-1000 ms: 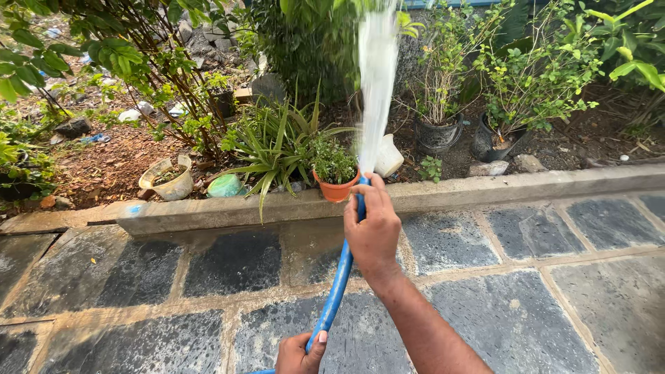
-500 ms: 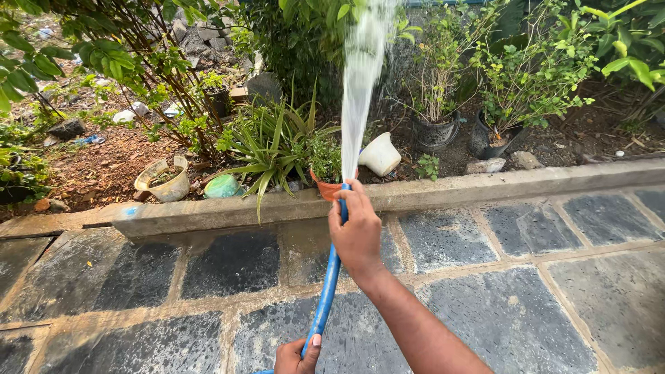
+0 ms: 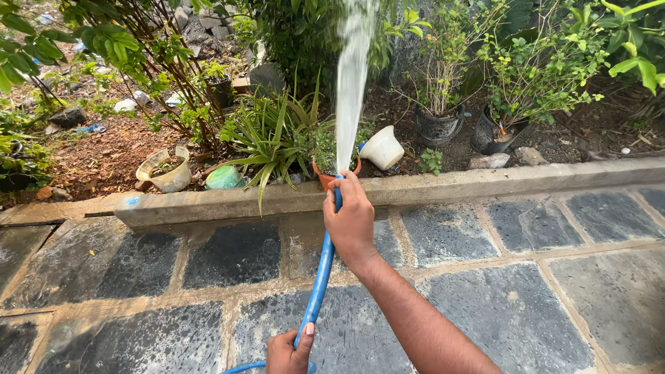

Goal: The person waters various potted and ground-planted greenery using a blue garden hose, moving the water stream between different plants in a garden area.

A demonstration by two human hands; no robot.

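My right hand (image 3: 352,220) grips the end of a blue hose (image 3: 320,277), with a finger over its mouth. A white jet of water (image 3: 352,76) shoots from there up and away into the leafy plants (image 3: 305,34) at the back of the bed. Lower down, at the frame's bottom edge, my left hand (image 3: 287,352) holds the same hose. Just beyond the right hand, a small orange pot (image 3: 327,179) with a green plant stands behind the concrete curb (image 3: 443,185).
Dark stone paving (image 3: 512,312) lies underfoot, wet near the curb. In the soil bed stand a spiky green plant (image 3: 273,138), a tipped white pot (image 3: 382,147), a cream pot (image 3: 164,172), a green round object (image 3: 224,179) and two black pots (image 3: 438,128) with shrubs.
My right hand and the hose end have shifted left, and the water jet has swung left with them. My left hand stays on the hose.
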